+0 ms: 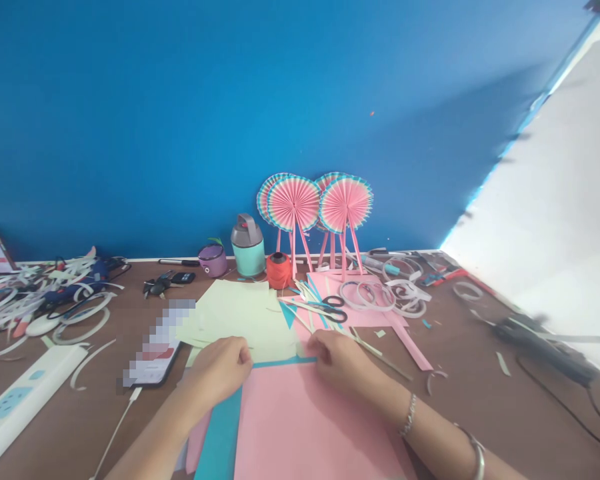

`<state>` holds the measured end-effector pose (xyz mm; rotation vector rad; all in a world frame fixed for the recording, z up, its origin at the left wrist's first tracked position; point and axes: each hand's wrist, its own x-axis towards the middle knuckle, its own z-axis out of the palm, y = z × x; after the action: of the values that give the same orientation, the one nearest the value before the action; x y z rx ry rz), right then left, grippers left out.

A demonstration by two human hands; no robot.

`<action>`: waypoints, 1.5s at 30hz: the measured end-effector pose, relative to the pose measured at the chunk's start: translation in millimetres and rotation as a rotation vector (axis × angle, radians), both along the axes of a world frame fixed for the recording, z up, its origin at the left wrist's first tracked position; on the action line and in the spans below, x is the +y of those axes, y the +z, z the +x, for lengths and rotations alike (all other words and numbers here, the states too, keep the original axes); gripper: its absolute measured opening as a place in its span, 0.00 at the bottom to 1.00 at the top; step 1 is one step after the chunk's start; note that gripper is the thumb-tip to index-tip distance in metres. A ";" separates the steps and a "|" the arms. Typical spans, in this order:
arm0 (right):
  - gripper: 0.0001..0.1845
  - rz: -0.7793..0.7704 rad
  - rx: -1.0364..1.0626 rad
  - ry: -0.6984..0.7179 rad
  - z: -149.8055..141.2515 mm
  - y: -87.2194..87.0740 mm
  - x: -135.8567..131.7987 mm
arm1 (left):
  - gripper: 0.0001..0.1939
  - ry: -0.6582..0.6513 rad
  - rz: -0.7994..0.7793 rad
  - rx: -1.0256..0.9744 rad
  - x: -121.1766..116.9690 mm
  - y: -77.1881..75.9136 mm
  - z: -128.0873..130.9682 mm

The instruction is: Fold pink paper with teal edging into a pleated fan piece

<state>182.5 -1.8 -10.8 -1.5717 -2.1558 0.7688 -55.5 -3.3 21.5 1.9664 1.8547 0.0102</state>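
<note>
My left hand [220,370] and my right hand [341,360] both rest curled at the far edge of a pink paper sheet [305,427], fingers pressed down on its top border. A teal sheet [223,437] shows under the pink one, as a strip along the top edge and at the left. Pale green paper sheets [240,313] lie just beyond my hands. Scissors [330,308] with black handles sit on paper strips behind my right hand.
Pink pleated paper fans [315,203] lean on the blue wall. A teal jar [248,247], a purple pot [213,260] and an orange thread spool [279,270] stand near them. A phone [155,353], a power strip [20,400], tape rings [390,293] and a glue gun [545,343] lie around.
</note>
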 end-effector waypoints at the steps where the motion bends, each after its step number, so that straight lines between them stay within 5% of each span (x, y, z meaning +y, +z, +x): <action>1: 0.19 -0.005 -0.007 -0.001 -1.0 1.3 -0.5 | 0.08 -0.001 0.000 0.009 0.0 -0.1 0.2; 14: 0.20 -0.041 -0.103 -0.069 -6.2 5.5 -3.9 | 0.04 0.015 -0.002 0.000 0.2 0.8 -1.4; 26: 0.16 0.126 0.153 -0.109 21.1 -10.6 8.6 | 0.06 0.013 -0.060 -0.140 4.8 -0.3 -3.7; 31: 0.12 0.195 0.240 -0.184 33.2 -8.5 15.9 | 0.09 0.060 0.117 -0.197 5.6 -6.2 3.3; 34: 0.10 0.225 0.246 -0.199 35.8 -10.6 19.4 | 0.10 -0.117 0.343 -0.279 -4.8 -8.3 18.8; 38: 0.11 0.276 0.251 -0.194 36.9 -18.0 21.9 | 0.16 -0.500 0.386 -0.291 -25.4 -13.5 41.2; 42: 0.14 0.336 0.244 -0.122 35.2 -16.9 17.6 | 0.18 -0.537 0.298 -0.112 -35.1 -19.5 54.5; 45: 0.19 0.416 0.162 0.118 29.1 -8.3 8.4 | 0.17 -0.539 0.276 -0.033 -35.1 -22.4 58.1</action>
<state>211.6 6.5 -19.1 -1.1422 -2.1305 0.4252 2.5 -38.4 -1.0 2.5812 1.3026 0.1411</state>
